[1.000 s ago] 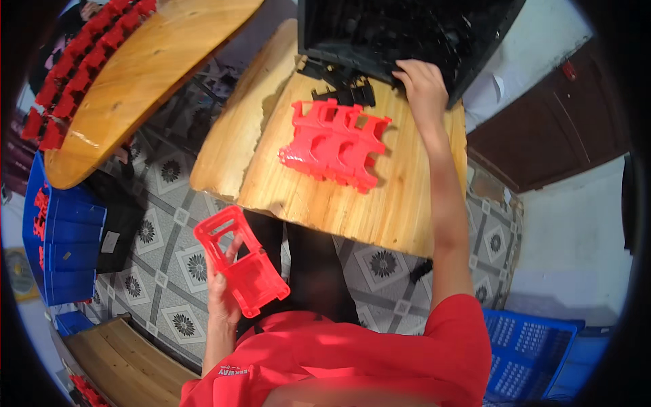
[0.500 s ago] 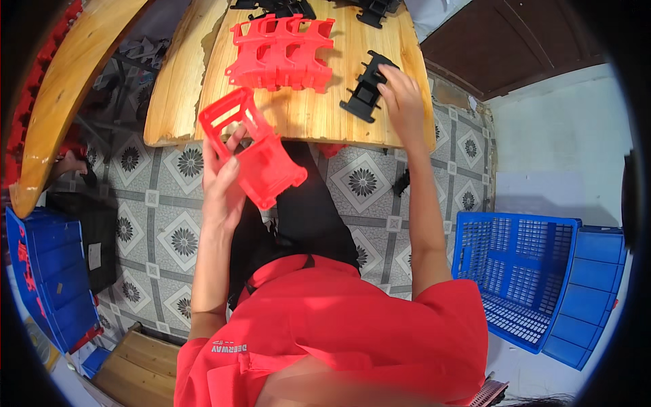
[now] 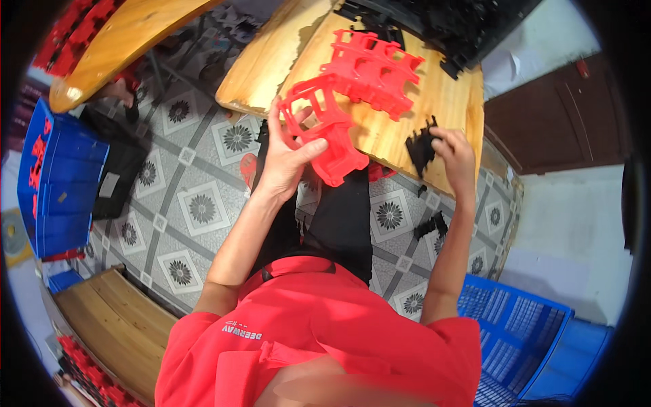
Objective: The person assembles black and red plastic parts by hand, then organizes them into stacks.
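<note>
My left hand (image 3: 286, 163) grips a red plastic frame (image 3: 339, 146) with open windows, holding it tilted off the table's near edge, thumb across its side. Between the thumb and fingers of my right hand (image 3: 457, 161) is a black plastic bracket (image 3: 421, 147) with small pegs, tipped up above the table's right side. Farther back on the wooden table (image 3: 254, 78), beyond my left hand, rest several red frames (image 3: 373, 73) joined in rows.
Black parts (image 3: 380, 30) lie at the table's far side, beside a dark crate (image 3: 468, 24). A blue basket (image 3: 508, 332) stands at my right, a blue bin (image 3: 64, 186) at my left. Below the table, a black part (image 3: 431, 224) is on the patterned floor. A wooden bench (image 3: 112, 329) stands lower left.
The black bracket lay flat on the table under my right fingers; now it is tipped up in their grip. My left hand still holds the red frame. The whole view has turned.
</note>
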`<state>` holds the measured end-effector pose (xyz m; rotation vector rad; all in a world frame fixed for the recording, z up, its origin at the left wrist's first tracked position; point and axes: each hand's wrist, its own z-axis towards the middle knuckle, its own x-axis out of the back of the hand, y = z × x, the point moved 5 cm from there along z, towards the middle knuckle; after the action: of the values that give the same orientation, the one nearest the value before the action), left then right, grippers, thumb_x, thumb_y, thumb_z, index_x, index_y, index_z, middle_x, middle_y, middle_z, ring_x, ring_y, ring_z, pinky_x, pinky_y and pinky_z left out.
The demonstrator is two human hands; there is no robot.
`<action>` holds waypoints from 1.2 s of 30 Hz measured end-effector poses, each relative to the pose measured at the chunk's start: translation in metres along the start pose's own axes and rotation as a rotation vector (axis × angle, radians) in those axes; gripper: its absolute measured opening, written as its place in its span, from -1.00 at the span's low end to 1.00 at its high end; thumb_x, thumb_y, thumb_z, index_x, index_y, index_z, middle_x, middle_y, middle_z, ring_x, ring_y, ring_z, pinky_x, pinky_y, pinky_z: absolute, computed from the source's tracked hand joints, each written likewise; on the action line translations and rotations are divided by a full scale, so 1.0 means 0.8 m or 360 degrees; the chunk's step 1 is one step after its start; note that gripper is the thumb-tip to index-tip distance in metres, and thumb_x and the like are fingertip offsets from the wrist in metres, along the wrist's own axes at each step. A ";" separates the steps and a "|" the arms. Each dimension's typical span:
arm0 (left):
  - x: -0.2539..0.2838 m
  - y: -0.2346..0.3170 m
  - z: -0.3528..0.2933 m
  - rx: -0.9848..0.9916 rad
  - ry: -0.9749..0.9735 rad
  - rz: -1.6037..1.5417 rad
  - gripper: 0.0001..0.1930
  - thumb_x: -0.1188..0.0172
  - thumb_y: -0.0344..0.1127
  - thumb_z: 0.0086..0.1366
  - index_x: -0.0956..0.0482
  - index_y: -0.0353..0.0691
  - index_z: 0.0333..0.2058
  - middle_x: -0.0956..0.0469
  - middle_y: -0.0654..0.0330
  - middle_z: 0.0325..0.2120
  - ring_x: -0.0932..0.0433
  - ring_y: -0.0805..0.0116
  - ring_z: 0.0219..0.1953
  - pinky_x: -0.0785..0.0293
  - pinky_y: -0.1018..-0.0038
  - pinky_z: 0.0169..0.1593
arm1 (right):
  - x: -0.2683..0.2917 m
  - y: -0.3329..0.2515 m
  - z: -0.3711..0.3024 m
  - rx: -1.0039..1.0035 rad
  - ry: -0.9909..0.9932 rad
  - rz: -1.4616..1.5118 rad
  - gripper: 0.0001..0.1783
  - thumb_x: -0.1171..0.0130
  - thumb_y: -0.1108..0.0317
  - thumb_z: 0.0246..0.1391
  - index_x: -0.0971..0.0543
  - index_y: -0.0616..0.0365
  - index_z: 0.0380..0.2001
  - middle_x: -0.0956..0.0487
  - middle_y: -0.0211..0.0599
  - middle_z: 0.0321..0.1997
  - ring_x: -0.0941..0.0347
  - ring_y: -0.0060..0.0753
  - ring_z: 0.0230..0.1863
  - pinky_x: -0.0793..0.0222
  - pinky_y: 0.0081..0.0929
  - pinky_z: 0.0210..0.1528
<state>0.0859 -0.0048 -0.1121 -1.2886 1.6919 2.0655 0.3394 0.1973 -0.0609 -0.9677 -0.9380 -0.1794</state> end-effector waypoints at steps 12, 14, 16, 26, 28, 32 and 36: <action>0.005 0.014 -0.004 -0.0147 -0.0033 0.0066 0.36 -0.57 -0.42 -0.13 0.38 0.13 0.42 -0.06 -0.06 0.30 -0.38 0.05 0.21 -0.42 0.16 0.19 | -0.090 -0.208 -0.045 0.0488 0.0405 0.0059 -0.68 -0.46 0.39 -0.10 -0.55 0.19 -0.29 -0.44 -0.32 -0.49 -0.38 -0.44 -0.60 -0.30 -0.50 -0.58; 0.004 0.017 -0.004 -0.0118 -0.0044 0.0031 0.37 -0.57 -0.47 -0.13 0.41 0.10 0.41 -0.02 -0.08 0.31 -0.31 0.08 0.25 -0.42 0.17 0.20 | -0.098 -0.213 -0.044 0.0499 0.0369 0.0047 -0.66 -0.46 0.37 -0.11 -0.54 0.18 -0.28 -0.45 -0.31 -0.48 -0.41 -0.41 -0.58 -0.33 -0.47 -0.56; 0.005 0.017 -0.005 -0.0084 -0.0059 -0.0005 0.39 -0.56 -0.52 -0.14 0.44 0.07 0.41 0.01 -0.10 0.33 -0.25 0.10 0.29 -0.42 0.17 0.21 | -0.110 -0.214 -0.044 0.0582 0.0374 0.0030 -0.65 -0.46 0.34 -0.11 -0.53 0.17 -0.28 -0.46 -0.31 -0.47 -0.44 -0.38 -0.54 -0.36 -0.43 -0.53; -0.001 0.019 -0.001 -0.0097 -0.0101 -0.0015 0.15 -0.31 -0.50 0.14 0.48 0.02 0.41 -0.09 -0.06 0.28 -0.29 0.16 0.26 -0.36 0.26 0.22 | -0.098 -0.208 -0.016 0.0688 0.0391 0.0123 -0.65 -0.42 0.31 -0.06 -0.56 0.23 -0.23 -0.49 -0.27 -0.44 -0.47 -0.28 -0.46 -0.41 -0.38 -0.39; -0.015 0.021 -0.001 -0.0107 -0.0173 -0.0048 0.05 -0.21 -0.49 0.22 0.44 -0.01 0.41 -0.14 -0.05 0.25 -0.30 0.18 0.24 -0.34 0.27 0.23 | -0.100 -0.211 0.009 0.0637 0.0503 0.0140 -0.64 -0.36 0.35 0.02 -0.57 0.30 -0.14 -0.53 -0.18 -0.36 -0.49 -0.27 -0.40 -0.42 -0.39 -0.33; -0.013 0.023 0.002 -0.0407 0.0014 0.0416 -0.21 -0.08 -0.45 0.29 0.20 -0.19 0.37 -0.24 0.03 0.19 -0.29 0.25 0.24 -0.30 0.29 0.25 | -0.134 -0.211 0.032 0.0485 0.0054 0.0584 -0.62 -0.24 0.40 0.14 -0.53 0.38 -0.01 -0.56 -0.03 -0.03 -0.55 -0.14 -0.08 -0.44 -0.37 -0.04; -0.033 0.064 0.009 -0.0582 0.0143 -0.0070 -0.33 -0.05 -0.36 0.32 0.06 -0.12 0.33 -0.33 0.11 0.10 -0.38 0.31 0.12 -0.37 0.33 0.16 | -0.126 -0.205 0.015 0.0281 -0.0379 0.1464 -0.22 -0.33 0.32 0.06 -0.24 0.36 0.28 -0.44 -0.03 0.22 -0.42 -0.20 0.19 -0.29 -0.35 0.23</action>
<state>0.0672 -0.0061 -0.0570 -1.5247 1.3424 2.4021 0.1856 0.0844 -0.0312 -1.1774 -0.6251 0.7944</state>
